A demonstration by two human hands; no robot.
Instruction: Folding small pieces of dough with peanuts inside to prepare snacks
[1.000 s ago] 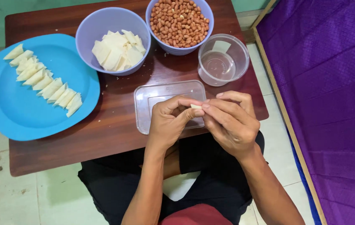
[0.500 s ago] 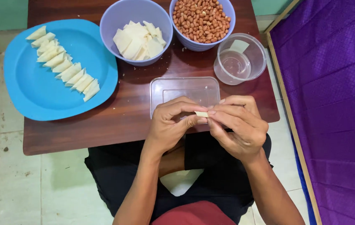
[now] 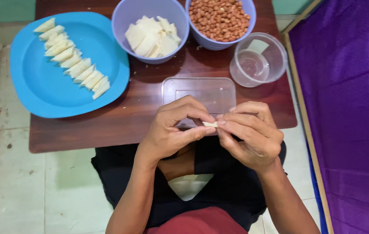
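Dark wood made up the low table (image 3: pixel 106 130), which stood on a pale tiled floor beside purple cloth. Over its near edge a small pale pastry piece (image 3: pixel 210 125) sat pinched between the fingertips of the left hand (image 3: pixel 171 132) and the right hand (image 3: pixel 251 134), both closed on it. It looked light, thin and soft, likely to tear or unfold, so a gentle hold at its edges seemed best. Just behind lay a clear rectangular tray (image 3: pixel 199 91); farther off were a clear round tub (image 3: pixel 258 60), a bowl of peanuts (image 3: pixel 221 19), a bowl of wrapper sheets (image 3: pixel 149 34) and a blue plate (image 3: pixel 63 86) bearing folded triangles (image 3: pixel 74 65)
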